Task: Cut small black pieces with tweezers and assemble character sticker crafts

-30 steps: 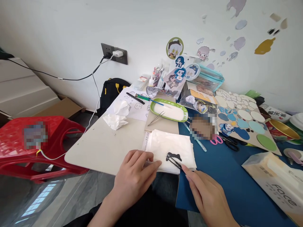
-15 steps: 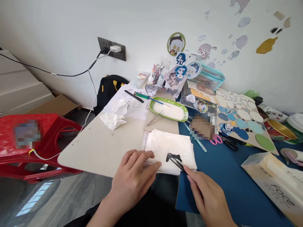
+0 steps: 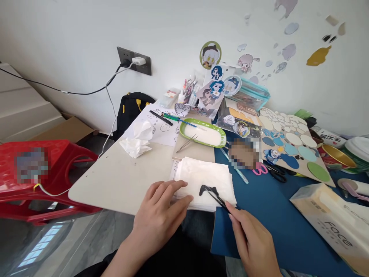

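Note:
A stack of white tissue (image 3: 201,177) lies on the table's near edge with a small black cut-out shape (image 3: 208,189) on it. My right hand (image 3: 250,240) pinches black tweezers (image 3: 216,198) whose tips touch that black shape. My left hand (image 3: 160,215) rests with fingers spread on the tissue's near left corner, pressing it flat. Under the tissue's left edge a clear ruler (image 3: 174,169) shows.
A green tray (image 3: 201,134) with metal tweezers (image 3: 187,143), crumpled tissue (image 3: 137,142), drawing sheets and pens lie farther back. To the right are a blue mat (image 3: 273,215), pink scissors (image 3: 261,169), a board of paper cut-outs (image 3: 294,148) and a tissue pack (image 3: 334,223). A red stool (image 3: 43,173) stands left.
The view has shifted slightly; both hands stay on the tissue, and the tweezers and black shape have barely moved.

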`<state>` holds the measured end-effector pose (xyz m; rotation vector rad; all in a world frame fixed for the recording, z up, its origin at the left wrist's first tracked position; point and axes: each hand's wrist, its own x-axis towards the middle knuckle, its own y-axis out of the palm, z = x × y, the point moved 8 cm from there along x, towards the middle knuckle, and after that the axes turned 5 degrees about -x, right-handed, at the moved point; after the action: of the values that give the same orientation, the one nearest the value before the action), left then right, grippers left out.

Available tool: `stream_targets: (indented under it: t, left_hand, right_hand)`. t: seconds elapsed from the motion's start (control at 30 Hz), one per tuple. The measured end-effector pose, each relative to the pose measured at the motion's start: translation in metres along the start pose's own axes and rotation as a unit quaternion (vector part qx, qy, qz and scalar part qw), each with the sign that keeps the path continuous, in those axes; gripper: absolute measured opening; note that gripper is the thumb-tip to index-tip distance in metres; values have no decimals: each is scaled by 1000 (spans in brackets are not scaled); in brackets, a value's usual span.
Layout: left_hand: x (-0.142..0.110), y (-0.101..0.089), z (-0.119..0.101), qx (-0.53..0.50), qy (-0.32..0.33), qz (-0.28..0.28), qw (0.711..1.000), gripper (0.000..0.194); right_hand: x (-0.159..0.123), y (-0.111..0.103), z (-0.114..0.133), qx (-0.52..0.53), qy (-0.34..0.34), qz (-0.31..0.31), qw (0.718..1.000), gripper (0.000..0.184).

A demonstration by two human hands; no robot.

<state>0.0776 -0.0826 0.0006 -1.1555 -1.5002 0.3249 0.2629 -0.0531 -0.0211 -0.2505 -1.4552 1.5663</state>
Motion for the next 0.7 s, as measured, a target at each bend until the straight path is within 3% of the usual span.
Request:
stream_targets:
  t: [0.7]
  left_hand:
    - [-1,3,1,-4,4,-2,1000,23]
  right_hand:
    - [-16,1,-9,-38,23,-20,999,33]
